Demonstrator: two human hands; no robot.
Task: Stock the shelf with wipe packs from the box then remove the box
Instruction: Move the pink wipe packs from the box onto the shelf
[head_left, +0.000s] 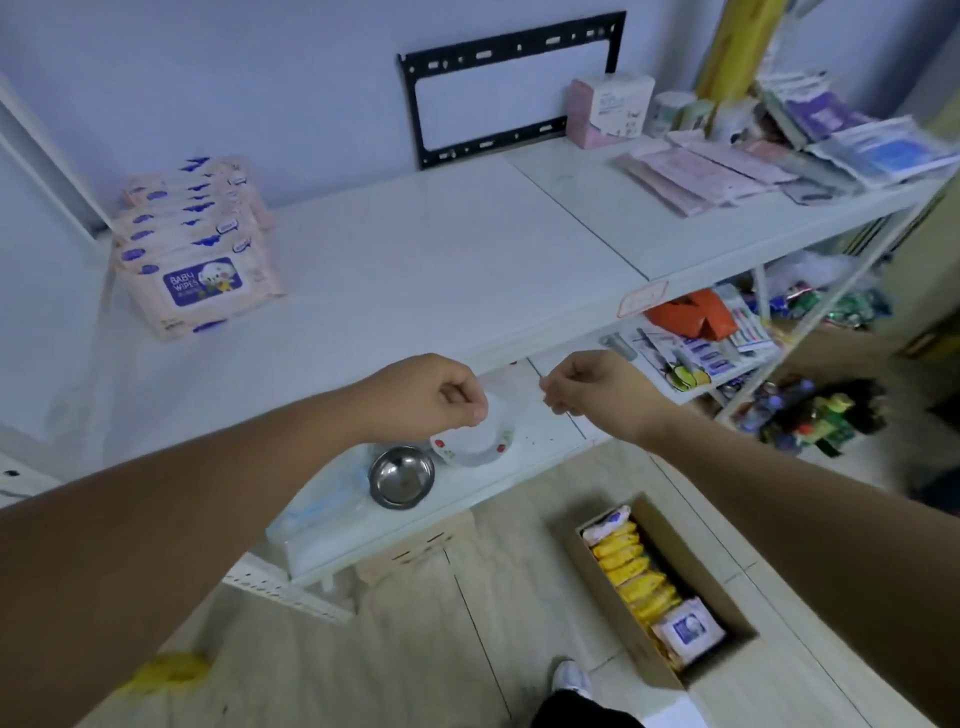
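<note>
Both hands are raised side by side in front of the front edge of the top shelf (441, 249), close together but not touching. The left hand (431, 392) has its fingers curled into a loose fist with the thumb against the forefinger, and nothing shows in it. The right hand (592, 387) is curled the same way, fingertips drawn in toward the thumb, and also holds nothing that can be made out. A stack of baby wipe packs (197, 244) lies at the far left of the shelf, near the wall, the front pack tilted toward the camera. The cardboard box (696, 566) sits open on the floor below and to the right, with a row of yellow packs (634, 571) standing in it and a white pack (688, 629) at its near end. On the lower shelf, under the hands, a steel bowl (401, 477) sits just beside a white plate (475, 441). A black metal bracket (511, 88) hangs on the wall above the shelf, and a pink carton (608, 109) stands at the shelf's right part
</note>
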